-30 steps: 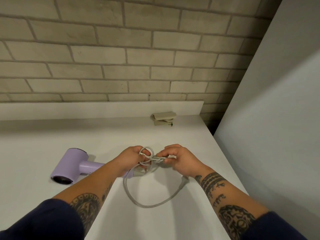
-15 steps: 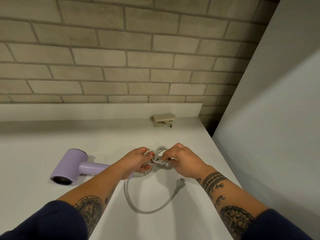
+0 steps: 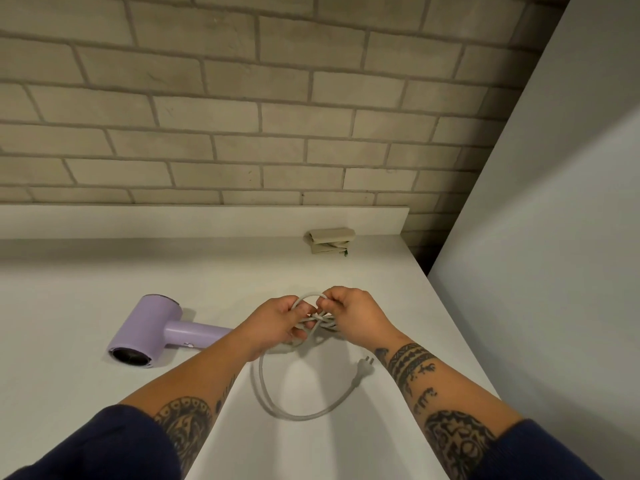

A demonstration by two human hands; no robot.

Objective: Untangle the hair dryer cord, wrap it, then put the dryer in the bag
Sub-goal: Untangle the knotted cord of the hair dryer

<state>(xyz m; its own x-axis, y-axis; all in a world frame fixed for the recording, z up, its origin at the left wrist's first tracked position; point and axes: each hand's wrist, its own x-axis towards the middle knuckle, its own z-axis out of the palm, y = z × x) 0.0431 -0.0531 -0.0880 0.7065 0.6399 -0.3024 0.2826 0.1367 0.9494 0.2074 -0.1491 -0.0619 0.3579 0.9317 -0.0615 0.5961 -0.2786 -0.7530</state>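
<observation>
Lilac plastic hair dryer (image 3: 149,327) is lying on its side on the white countertop (image 3: 104,271), off to the left. The open end of the barrel faces the camera and the handle points right, toward the hands. The end of the handle is hidden behind the left forearm, so I can't see where the cable joins it.

The light grey round cord (image 3: 294,415) is bunched into a knotted clump right between the two hands. The left hand (image 3: 273,323) has its fingers curled round the left side of that clump. The right hand (image 3: 356,315) is pinching a small loop that sticks up at the top, thumb against fingertips. So both hands have a proper hold of the cable, neither one is slack.

The rest of the cord drops out of the clump into one big loop lying flat on the counter between the forearms. Its two-prong plug (image 3: 367,362) sits just beside the right wrist.

Folded beige cloth bag (image 3: 330,240) is at the back of the counter against the raised ledge, well apart from the dryer. Grey-beige brick wall (image 3: 242,116) behind, plain grey panel (image 3: 554,237) on the right, navy sleeves (image 3: 86,452) pushed up the arms.
</observation>
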